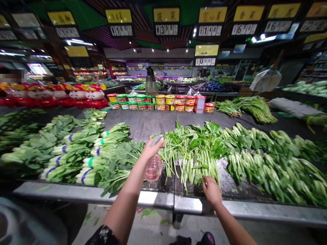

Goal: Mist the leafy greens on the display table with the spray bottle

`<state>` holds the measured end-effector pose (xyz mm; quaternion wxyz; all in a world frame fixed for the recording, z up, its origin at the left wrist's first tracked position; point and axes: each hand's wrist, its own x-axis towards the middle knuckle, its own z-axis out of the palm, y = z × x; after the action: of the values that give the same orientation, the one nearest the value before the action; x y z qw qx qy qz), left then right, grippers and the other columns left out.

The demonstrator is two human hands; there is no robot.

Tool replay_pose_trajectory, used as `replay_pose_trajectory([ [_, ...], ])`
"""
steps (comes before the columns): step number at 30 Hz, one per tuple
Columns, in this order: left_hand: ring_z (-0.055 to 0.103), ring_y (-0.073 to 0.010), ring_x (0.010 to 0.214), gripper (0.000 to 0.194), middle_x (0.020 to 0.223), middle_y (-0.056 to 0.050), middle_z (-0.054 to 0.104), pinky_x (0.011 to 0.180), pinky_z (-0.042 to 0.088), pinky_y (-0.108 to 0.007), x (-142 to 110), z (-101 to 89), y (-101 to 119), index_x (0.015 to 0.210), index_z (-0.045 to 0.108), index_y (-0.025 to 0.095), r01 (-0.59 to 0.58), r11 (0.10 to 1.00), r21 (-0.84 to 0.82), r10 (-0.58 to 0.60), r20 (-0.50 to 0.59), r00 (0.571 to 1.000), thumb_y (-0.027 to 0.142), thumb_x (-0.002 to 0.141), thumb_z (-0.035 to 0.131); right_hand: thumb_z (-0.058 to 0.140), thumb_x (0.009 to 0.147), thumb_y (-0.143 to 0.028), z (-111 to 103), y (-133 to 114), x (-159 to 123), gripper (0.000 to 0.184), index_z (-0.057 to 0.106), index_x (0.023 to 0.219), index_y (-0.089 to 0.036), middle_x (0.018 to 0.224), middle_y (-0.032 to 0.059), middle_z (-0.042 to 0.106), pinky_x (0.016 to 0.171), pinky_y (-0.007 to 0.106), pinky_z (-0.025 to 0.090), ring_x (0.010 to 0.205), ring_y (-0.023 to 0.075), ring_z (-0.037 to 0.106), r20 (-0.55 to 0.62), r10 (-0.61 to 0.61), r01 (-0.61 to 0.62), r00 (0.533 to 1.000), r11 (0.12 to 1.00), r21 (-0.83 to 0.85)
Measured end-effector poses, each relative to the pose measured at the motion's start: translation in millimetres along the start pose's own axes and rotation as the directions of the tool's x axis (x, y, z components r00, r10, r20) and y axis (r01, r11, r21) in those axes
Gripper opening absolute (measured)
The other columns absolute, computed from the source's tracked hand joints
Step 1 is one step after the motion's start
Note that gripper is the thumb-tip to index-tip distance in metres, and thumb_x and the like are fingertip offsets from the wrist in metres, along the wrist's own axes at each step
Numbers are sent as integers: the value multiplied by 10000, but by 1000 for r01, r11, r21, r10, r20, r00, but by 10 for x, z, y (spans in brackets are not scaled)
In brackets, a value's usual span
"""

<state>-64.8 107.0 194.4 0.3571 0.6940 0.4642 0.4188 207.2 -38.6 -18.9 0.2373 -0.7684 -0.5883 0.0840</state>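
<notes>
A clear spray bottle (153, 168) with a grey top hangs from my left hand (152, 147), whose fingers are closed around its upper part. It is over the display, between bunches of leafy greens (122, 160) and a loose spread of long-stemmed water spinach (191, 149). At the lower ends of those stems is my right hand (212, 192). Its fingers are curled in and seem to pinch a leaf of the water spinach, though the fingertips are partly hidden.
The display's metal front edge (189, 205) runs across below my hands. Bok choy (270, 170) lies in rows on the right, banded greens (87, 176) on the left. Stacked tubs (160, 102), a second spray bottle (151, 85) and red figures (74, 95) line the back. Price signs (166, 22) hang overhead.
</notes>
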Motion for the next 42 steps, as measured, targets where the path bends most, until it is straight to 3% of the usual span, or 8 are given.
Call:
replay_pose_trajectory([
  [5,615,-165,630,450,701,-38,677,552,427,-238,121,64,62,828,653,144,-15,999,39,13,55,998,564,777,498,343,855,-221,23,6,1,301,617,973,-183,976,92,643,871,287,395,957,199,568,-13,-11,11,1000,1000,2],
  [14,486,-128,427,420,458,6,564,473,324,-233,72,101,-19,505,551,191,19,991,136,-32,88,996,531,750,545,339,854,-214,33,18,10,292,610,960,-186,977,91,643,869,291,403,961,201,570,-9,-15,15,1000,1000,-3],
  [26,633,-203,748,421,773,-61,701,635,450,-265,106,270,256,805,641,157,-92,996,-3,91,135,987,553,786,499,338,864,-210,21,-16,16,285,609,950,-189,966,87,641,866,292,405,959,200,567,-17,-2,1,1000,1000,-19],
  [38,590,-178,526,399,536,-6,633,602,436,-290,-98,429,214,575,609,196,-55,996,72,38,216,976,524,788,528,347,864,-224,20,-18,27,277,610,952,-207,958,78,644,858,274,409,953,192,580,-16,20,-20,1000,1000,3],
  [42,599,-182,573,377,581,-7,641,628,439,-288,-100,435,256,638,629,196,-89,994,66,74,207,976,514,808,513,344,863,-225,11,-24,31,287,614,955,-197,962,86,643,854,271,404,951,193,577,-25,16,-16,1000,1000,-2],
])
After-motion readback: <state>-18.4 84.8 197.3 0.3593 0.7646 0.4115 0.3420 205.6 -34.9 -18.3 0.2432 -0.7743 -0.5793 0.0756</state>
